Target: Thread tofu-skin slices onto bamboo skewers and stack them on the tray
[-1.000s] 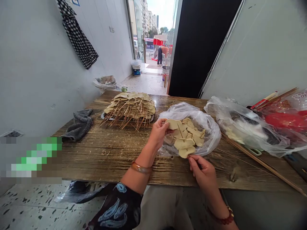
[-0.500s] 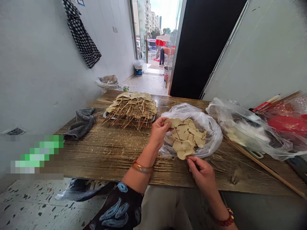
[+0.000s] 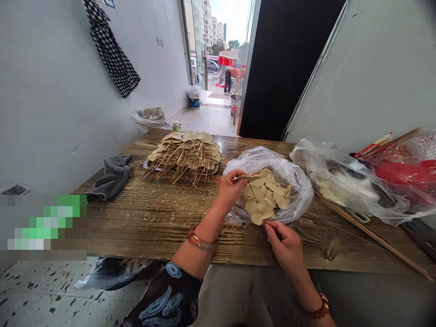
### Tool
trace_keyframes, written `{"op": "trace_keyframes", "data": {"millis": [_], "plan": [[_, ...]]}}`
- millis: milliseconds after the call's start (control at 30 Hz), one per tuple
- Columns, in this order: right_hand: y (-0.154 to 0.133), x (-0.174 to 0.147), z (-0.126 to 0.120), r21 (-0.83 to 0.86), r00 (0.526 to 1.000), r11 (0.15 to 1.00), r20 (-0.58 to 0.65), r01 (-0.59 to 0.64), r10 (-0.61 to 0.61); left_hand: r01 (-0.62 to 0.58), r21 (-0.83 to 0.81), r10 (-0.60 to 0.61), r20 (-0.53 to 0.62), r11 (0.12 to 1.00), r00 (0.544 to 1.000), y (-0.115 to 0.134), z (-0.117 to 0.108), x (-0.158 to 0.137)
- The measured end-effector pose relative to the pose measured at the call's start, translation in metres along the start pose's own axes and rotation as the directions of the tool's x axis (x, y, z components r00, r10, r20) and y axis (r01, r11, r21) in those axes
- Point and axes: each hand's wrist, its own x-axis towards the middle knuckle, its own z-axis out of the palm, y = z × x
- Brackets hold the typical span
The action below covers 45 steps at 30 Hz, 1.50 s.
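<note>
Many skewered slices [image 3: 187,147] already lie stacked on the tray [image 3: 215,169]. The right hand [image 3: 285,240] pinches one skewer [image 3: 251,190], partly filled; the left hand [image 3: 232,187] pinches one slice [image 3: 252,176] near its upper end. Loose slices [image 3: 281,200] remain in the plastic bag [image 3: 301,184].

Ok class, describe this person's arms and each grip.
The left arm has a black sleeve with light blue paisley shapes and an amber bangle; the right arm has a dark red and gold beaded bracelet. The left grip and right grip are gloveless.
</note>
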Motion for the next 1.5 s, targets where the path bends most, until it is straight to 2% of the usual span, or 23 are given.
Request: {"op": "trace_keyframes", "data": {"millis": [100, 300, 500, 667, 867, 1033, 1133, 1333, 1500], "plan": [[0.001, -0.001, 0.000, 0.004, 1.000, 1.000, -0.018, -0.005, 0.005, 0.045, -0.034, -0.045, 0.011, 0.998, 0.999, 0.000, 0.002, -0.001], [0.004, -0.004, 0.000, -0.016, 1.000, 1.000, -0.002, 0.004, -0.005, 0.171, -0.248, -0.177, -0.001, 0.953, 0.984, 0.002, 0.001, -0.003], [0.003, -0.004, -0.002, -0.044, 0.999, 0.998, -0.003, 0.032, -0.033, 0.260, -0.358, -0.258, 0.054, 0.897, 0.965, 0.003, -0.003, -0.002], [0.003, -0.005, -0.002, -0.054, 0.999, 0.997, -0.011, 0.048, -0.049, 0.269, -0.382, -0.275, 0.041, 0.884, 0.961, 0.005, -0.005, -0.001], [0.004, -0.005, 0.000, -0.050, 0.995, 0.994, -0.011, 0.097, -0.097, 0.340, -0.398, -0.345, 0.062, 0.852, 0.937, 0.004, -0.005, -0.001], [0.004, -0.004, -0.001, -0.035, 0.996, 0.996, -0.014, 0.082, -0.083, 0.372, -0.380, -0.370, 0.082, 0.847, 0.925, 0.001, -0.002, -0.002], [0.004, -0.004, -0.001, -0.049, 0.998, 0.997, -0.020, 0.056, -0.057, 0.369, -0.358, -0.357, 0.100, 0.858, 0.929, 0.000, 0.001, -0.003], [0.005, -0.003, -0.001, -0.027, 1.000, 1.000, -0.017, 0.000, 0.000, 0.262, -0.334, -0.259, 0.055, 0.905, 0.964, 0.001, 0.004, -0.005], [0.005, -0.004, -0.001, -0.011, 0.999, 0.999, 0.015, -0.035, 0.036, 0.167, -0.216, -0.167, 0.017, 0.962, 0.986, 0.000, 0.005, -0.005]]}}
